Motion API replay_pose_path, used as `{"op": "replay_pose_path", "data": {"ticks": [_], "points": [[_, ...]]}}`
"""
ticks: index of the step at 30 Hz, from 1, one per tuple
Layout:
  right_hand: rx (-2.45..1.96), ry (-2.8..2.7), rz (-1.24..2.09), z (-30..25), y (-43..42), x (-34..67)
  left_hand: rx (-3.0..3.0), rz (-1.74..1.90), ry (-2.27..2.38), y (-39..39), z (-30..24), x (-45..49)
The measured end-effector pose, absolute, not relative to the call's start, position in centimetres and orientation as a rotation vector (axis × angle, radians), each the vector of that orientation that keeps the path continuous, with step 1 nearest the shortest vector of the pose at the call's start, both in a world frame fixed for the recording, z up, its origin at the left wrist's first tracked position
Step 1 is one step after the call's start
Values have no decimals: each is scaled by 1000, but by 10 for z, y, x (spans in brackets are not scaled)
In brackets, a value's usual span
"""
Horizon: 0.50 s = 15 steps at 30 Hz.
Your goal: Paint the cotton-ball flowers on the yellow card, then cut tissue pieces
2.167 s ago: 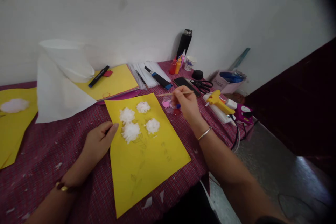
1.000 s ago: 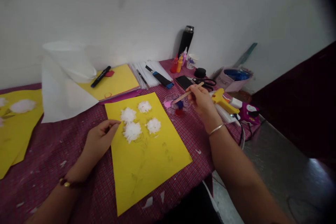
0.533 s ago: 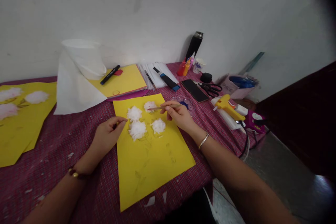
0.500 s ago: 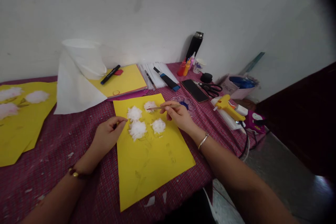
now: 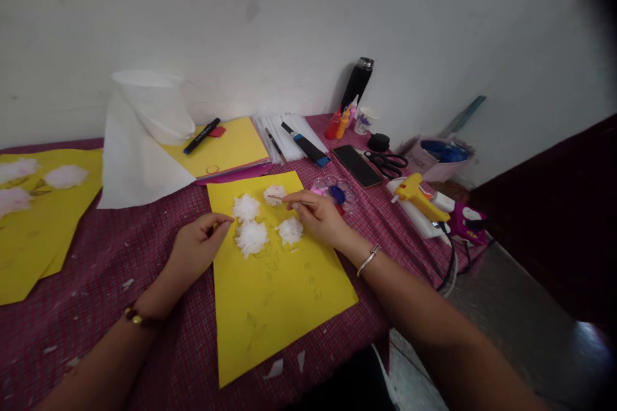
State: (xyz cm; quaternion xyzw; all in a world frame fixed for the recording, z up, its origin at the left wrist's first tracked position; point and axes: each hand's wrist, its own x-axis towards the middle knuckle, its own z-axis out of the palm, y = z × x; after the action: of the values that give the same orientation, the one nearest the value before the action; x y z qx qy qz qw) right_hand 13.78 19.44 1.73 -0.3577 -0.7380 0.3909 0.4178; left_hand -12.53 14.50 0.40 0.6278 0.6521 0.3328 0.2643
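A yellow sheet (image 5: 284,308) lies on the checked cloth, bearing several fluffy white paper flowers (image 5: 251,238) and faint pencil-drawn stems and leaves. My right hand (image 5: 321,215) is closed round a thin paintbrush (image 5: 299,201), whose tip meets the upper right flower (image 5: 274,194). At the sheet's left edge rests my left hand (image 5: 205,241), its thumb and fingers pressed together close to the left flowers; anything between them is hidden. Just beyond my right hand is a clear scalloped palette (image 5: 354,195) with blue and red paint in it.
A second yellow sheet with flowers (image 5: 48,225) lies left, beside curled white paper (image 5: 139,160). Behind are a black marker (image 5: 202,136), a blue-black cutter (image 5: 308,148), paint bottles (image 5: 343,123) and a black flask (image 5: 357,82). Rightward: phone (image 5: 357,166), scissors (image 5: 388,164), yellow glue gun (image 5: 419,196).
My right hand has moved slightly left and down with the paintbrush, showing more of the palette. My left hand keeps its place at the sheet's edge.
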Motion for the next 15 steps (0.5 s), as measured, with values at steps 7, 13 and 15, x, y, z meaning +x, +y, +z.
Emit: {"op": "replay_pose_path", "data": {"ticks": [7,13,15], "points": [[-940,-1440,1113,24,198,145,1689,893,1756,146,0,-127],[-973,-1426,1162,17,206,144,1671,892,1734,145,-3,-128],[-964,-1385,1118,18,207,146,1679,882,1740,145,-3,-129]]}}
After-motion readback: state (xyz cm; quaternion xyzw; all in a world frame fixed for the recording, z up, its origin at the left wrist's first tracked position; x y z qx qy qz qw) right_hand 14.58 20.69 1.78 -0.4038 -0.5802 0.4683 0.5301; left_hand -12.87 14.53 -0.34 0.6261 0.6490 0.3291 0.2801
